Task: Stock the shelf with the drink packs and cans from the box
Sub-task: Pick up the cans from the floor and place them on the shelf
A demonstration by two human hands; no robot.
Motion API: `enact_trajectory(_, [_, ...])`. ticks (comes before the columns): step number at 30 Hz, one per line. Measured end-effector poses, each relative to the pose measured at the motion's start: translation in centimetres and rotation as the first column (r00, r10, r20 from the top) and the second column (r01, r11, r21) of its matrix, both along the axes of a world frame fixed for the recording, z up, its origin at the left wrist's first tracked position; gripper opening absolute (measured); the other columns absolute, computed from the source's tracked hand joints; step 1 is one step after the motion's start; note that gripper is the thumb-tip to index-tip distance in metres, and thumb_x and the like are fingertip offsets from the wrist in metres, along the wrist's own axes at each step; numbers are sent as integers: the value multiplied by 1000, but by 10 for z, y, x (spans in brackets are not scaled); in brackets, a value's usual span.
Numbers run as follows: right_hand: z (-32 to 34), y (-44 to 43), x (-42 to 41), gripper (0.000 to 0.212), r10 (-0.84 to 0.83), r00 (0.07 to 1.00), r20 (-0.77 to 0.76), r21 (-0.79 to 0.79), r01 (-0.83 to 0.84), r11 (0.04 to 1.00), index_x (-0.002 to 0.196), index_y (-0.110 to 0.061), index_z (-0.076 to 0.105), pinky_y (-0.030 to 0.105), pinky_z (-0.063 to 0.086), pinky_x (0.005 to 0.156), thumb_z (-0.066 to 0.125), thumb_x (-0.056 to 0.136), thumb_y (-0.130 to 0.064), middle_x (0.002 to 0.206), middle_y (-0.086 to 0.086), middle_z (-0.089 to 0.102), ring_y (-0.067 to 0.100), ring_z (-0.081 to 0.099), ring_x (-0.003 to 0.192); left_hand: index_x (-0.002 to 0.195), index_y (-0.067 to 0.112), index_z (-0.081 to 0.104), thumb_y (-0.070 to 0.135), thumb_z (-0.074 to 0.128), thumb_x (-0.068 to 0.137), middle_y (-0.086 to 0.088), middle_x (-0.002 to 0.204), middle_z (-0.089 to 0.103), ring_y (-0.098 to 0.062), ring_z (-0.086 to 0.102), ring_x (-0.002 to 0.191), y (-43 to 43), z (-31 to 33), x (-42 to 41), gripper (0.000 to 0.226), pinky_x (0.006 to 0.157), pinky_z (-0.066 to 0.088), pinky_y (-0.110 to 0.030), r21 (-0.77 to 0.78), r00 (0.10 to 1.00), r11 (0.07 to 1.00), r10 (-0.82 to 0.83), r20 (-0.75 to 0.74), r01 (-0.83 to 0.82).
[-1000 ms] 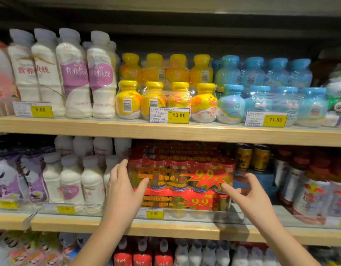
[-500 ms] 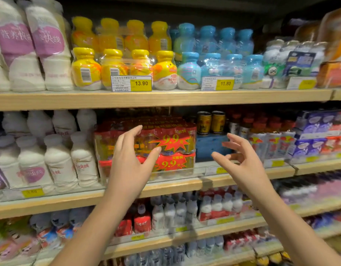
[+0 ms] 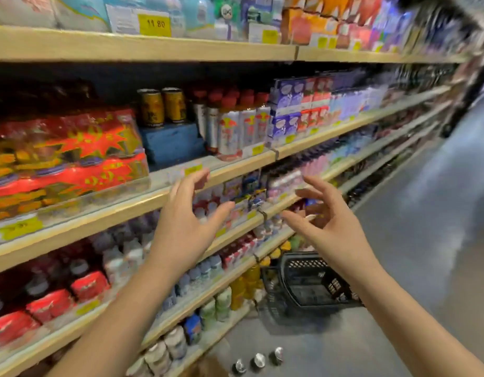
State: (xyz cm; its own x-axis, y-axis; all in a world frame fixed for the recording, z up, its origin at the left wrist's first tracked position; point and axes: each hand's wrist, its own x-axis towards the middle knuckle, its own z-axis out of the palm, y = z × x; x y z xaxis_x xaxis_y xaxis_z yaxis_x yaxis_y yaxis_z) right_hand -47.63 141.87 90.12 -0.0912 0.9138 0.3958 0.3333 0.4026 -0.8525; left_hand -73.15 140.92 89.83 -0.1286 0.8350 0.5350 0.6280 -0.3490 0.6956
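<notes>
The red shrink-wrapped drink packs lie stacked at the left end of the middle shelf, behind a clear lip along its front edge, with starburst price stickers facing out. Just right of them, two gold cans stand upright on a blue block on the same shelf. Further right stands a row of red-capped bottles, and beyond them purple and red cartons.

Neither hand touches any of these. The left hand hangs in front of the shelf edge, below and to the right of the packs, its fingers spread apart and slightly bent, thumb out, holding nothing. The right hand is raised further right, well apart from the left, its fingers also splayed and lightly curved around nothing. Both palms turn inward toward each other.

On the shelf above, a yellow price tag reads 11.80. The lower shelves carry rows of small bottles, blurred. On the grey floor near the shelving sits a black plastic basket, partly hidden by the right forearm. At the bottom edge, near the person, three silvery tops sit in a row; what they belong to cannot be told. The far end of the aisle, to the right, is blurred.
</notes>
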Motion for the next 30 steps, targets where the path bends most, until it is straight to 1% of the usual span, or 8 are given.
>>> enact_trajectory(2, [-26, -16, 21, 68, -60, 997, 38, -39, 62, 997, 141, -49, 49, 21, 56, 78, 80, 80, -53, 120, -31, 63, 8, 70, 92, 139, 36, 47, 59, 66, 83, 16, 134, 53, 4, 47, 123, 2, -28, 17, 64, 99, 37, -9, -37, 998, 998, -43, 44, 44])
enact_trajectory(4, [-55, -31, 40, 70, -98, 991, 86, -79, 105, 991, 143, -48, 48, 20, 56, 77, 80, 82, -53, 121, -29, 63, 8, 71, 94, 140, 39, 46, 60, 66, 83, 19, 134, 52, -2, 49, 125, 2, -61, 31, 64, 103, 43, -26, -97, 992, 990, -93, 84, 101])
enact_trajectory(11, [-149, -59, 71, 71, -99, 983, 152, -264, 137, 955, 141, -55, 47, 20, 55, 79, 77, 77, -59, 124, -28, 62, 11, 70, 98, 141, 46, 38, 71, 61, 81, 27, 135, 45, 9, 44, 123, -23, -164, 67, 70, 103, 37, -21, -375, 977, 906, -151, 152, 198])
enact_trajectory(16, [-219, -59, 89, 73, -48, 993, 109, -402, 88, 911, 145, -46, 49, 21, 55, 78, 79, 78, -52, 124, -25, 62, 12, 68, 102, 143, 33, 45, 51, 71, 84, 13, 137, 52, -2, 49, 127, -32, -224, 89, 67, 110, 42, -34, -531, 981, 830, -89, 172, 168])
enact_trajectory(20, [-279, -46, 108, 71, -9, 997, 81, -513, 50, 857, 143, -45, 50, 26, 56, 80, 83, 80, -38, 121, -25, 63, 10, 69, 100, 142, 39, 43, 58, 69, 83, 16, 136, 49, 9, 47, 120, -31, -278, 111, 67, 103, 38, -24, -647, 986, 751, -29, 162, 128])
enact_trajectory(23, [-326, -35, 124, 71, 14, 995, 95, -585, 44, 810, 145, -37, 51, 33, 57, 84, 84, 82, -33, 123, -18, 65, 10, 68, 101, 143, 32, 45, 47, 74, 86, 11, 134, 53, 4, 50, 121, -29, -330, 128, 66, 101, 39, -19, -720, 984, 686, 38, 175, 102])
enact_trajectory(26, [-377, -23, 137, 71, 56, 990, 126, -622, 35, 782, 146, -35, 51, 31, 57, 85, 83, 83, -33, 126, -17, 64, 9, 67, 102, 135, 44, 41, 45, 75, 86, 22, 130, 50, 21, 44, 115, -28, -386, 143, 59, 95, 34, -7, -767, 978, 633, 77, 195, 103])
enact_trajectory(30, [-454, -14, 145, 70, 104, 986, 129, -657, 6, 754, 145, -42, 50, 24, 55, 82, 82, 83, -38, 123, -22, 63, 7, 66, 103, 122, 59, 42, 50, 76, 81, 42, 116, 47, 17, 47, 114, -26, -470, 148, 54, 98, 37, -18, -826, 971, 562, 173, 167, 42])
